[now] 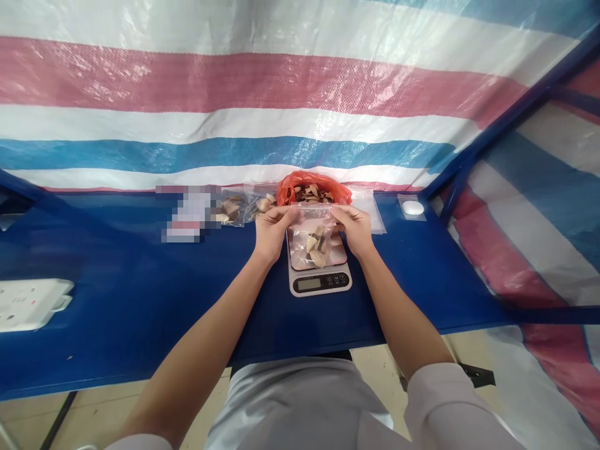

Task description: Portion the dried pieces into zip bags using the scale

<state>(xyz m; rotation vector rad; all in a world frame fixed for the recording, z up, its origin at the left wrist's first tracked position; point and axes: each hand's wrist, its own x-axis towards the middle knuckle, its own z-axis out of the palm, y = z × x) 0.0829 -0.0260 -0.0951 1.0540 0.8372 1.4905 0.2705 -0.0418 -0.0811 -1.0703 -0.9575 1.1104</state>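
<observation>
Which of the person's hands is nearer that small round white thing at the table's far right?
Right. The right hand pinches the clear bag nearer the white round thing; the left hand is farther away.

1. We take this for a makeshift packing stall, walled by a striped plastic tarpaulin (262,87) on blue poles (506,119).
2. We see a blue table (140,312) carrying a small digital scale (320,281), filled clear bags (232,209) and a red bag of dried pieces (312,187).
</observation>
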